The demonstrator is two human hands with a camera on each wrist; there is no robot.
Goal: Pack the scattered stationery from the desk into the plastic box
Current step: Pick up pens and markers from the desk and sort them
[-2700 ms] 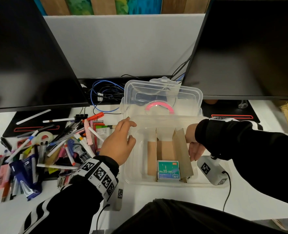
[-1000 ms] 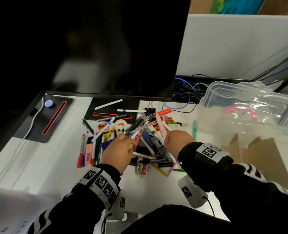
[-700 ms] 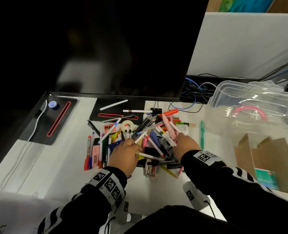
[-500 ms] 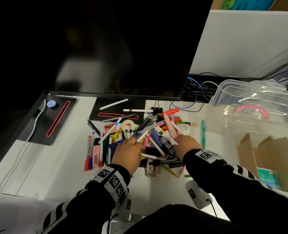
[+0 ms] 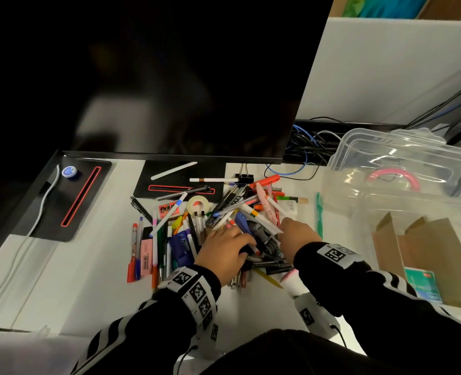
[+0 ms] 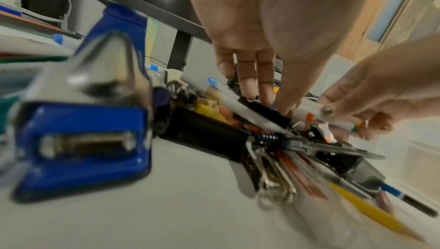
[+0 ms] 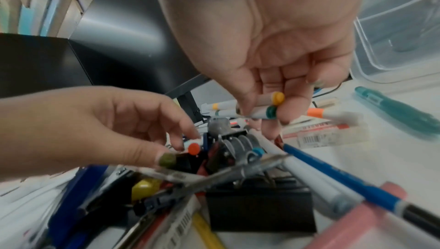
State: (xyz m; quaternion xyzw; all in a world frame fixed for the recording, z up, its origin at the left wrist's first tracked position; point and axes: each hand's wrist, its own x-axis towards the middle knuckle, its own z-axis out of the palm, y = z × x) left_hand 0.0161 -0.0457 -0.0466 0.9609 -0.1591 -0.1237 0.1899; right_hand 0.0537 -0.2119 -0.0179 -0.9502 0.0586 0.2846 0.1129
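— What are the hands doing rn?

— Both are down in the stationery pile (image 5: 210,228) on the white desk (image 5: 88,266), in front of the dark monitor (image 5: 142,77). Right hand (image 5: 298,234) has its fingers curled round two white markers (image 7: 259,106), one w/ a yellow end cap, one w/ a green. Pinched between thumb and fingertips.

— And the left?

— Left hand (image 5: 224,253) is palm down on the pile, fingers bent, tips touching a white pen w/ an orange-red cap (image 7: 194,147). Can't tell if it's really got hold of it or is only touching.

— Where's the box?

— Clear plastic box (image 5: 364,212) is on the desk just right of the pile, lid (image 5: 413,158) tipped up at the back. Cardboard dividers (image 5: 418,253) inside, plus a green staples pack (image 5: 424,285).

— What else is in the heap?

— Blue stapler (image 6: 83,140) on its left side, tape roll (image 5: 198,205) further back, black binder clip (image 7: 259,209) near the front edge, pink eraser (image 5: 146,255) at far left. A teal pen (image 5: 318,215) lies apart, between pile and box.
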